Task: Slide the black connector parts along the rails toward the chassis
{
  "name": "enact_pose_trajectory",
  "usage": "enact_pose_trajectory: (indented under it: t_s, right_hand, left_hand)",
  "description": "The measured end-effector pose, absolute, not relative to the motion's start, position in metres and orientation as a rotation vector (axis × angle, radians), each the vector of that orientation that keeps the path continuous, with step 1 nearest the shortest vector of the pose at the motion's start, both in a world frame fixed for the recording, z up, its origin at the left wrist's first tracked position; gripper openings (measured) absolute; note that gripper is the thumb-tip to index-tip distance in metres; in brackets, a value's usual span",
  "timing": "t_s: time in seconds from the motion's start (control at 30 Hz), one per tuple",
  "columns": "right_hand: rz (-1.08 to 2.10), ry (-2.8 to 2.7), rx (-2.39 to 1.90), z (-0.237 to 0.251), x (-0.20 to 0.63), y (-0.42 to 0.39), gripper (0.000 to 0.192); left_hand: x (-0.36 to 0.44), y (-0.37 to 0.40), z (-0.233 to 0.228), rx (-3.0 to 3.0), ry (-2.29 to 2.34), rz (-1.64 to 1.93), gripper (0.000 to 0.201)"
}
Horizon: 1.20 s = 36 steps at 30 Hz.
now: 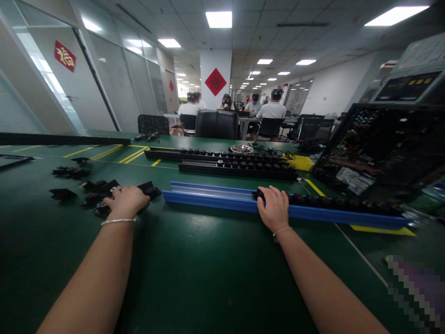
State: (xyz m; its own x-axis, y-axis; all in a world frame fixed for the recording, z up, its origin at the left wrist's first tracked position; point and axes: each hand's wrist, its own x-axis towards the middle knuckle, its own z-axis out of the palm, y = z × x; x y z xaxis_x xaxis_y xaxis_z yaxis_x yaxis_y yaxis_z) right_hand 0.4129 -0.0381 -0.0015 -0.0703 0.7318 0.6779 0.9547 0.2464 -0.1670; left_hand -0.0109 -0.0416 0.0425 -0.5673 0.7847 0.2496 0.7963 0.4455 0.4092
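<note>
A long blue channel [208,200] lies across the green table in front of me. Its right half carries a row of small black parts [323,200]; the left stretch shows bare rail. My right hand [274,208] is closed at the channel's middle, thumb and fingers around a black part [259,194] at the left end of the row. To the left, my left hand [127,202] reaches into a loose pile of black parts [93,197], fingers bent down among them. A squarish black piece [149,189] shows by its fingertips; what exactly they grip is partly hidden.
Behind the blue channel lie two black channels [236,170] with similar parts. A round metal dish [241,149], cables and a yellow tray [299,162] are further back. An open computer case [368,144] stands at right. Several people sit beyond the black chair [217,124].
</note>
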Motion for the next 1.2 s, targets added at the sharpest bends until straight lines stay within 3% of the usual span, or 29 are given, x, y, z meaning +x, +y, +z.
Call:
enact_pose_trajectory:
  t_s: [0.07, 0.33, 0.43, 1.2]
  right_hand:
    - [-0.457, -1.845, -1.535, -0.002, 0.412, -0.039, 0.036]
    - [-0.557, -1.798, -1.542, 0.002, 0.409, -0.043, 0.036]
    - [-0.56, -1.777, -1.552, 0.004, 0.409, -0.044, 0.036]
    - [-0.487, -1.898, -1.392, 0.0, 0.395, -0.049, 0.034]
  left_hand:
    - [0.014, -0.039, 0.049, -1.584, -2.504, -0.578, 0.038]
    - [0.161, -0.051, 0.016, -2.291, -1.619, -0.626, 0.046]
    - [0.175, -0.058, 0.0, -2.271, -1.591, -0.596, 0.053]
    - [0.175, -0.057, 0.0, -2.272, -1.579, -0.75, 0.039]
